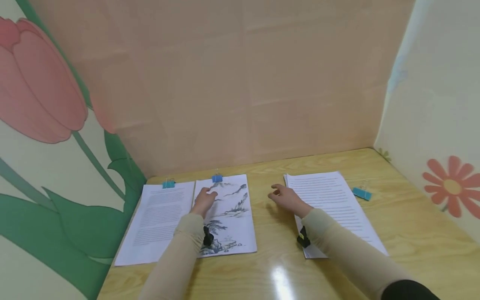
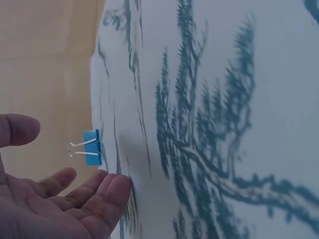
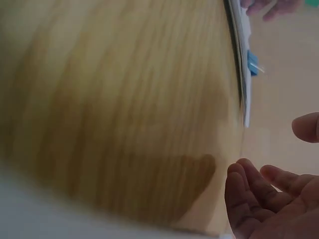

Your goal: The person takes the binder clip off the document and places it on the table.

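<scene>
My left hand (image 1: 204,201) is over the middle stack of paper (image 1: 240,225), whose top sheet carries an ink landscape. A blue binder clip (image 1: 217,178) grips that stack's far edge, just beyond my left fingers. In the left wrist view the fingers (image 2: 107,199) are loosely bent and the thumb is apart, with nothing held. My right hand (image 1: 288,199) hovers by the left edge of the right-hand stack of lined text (image 1: 330,196), its fingers relaxed around nothing. A loose teal binder clip (image 1: 361,193) lies to the right of that stack.
A printed text stack (image 1: 161,225) with a teal binder clip (image 1: 168,183) at its top lies at the far left, beside the landscape stack. The wooden table (image 1: 277,246) meets a pinkish covered wall (image 1: 243,83) behind and painted walls at both sides.
</scene>
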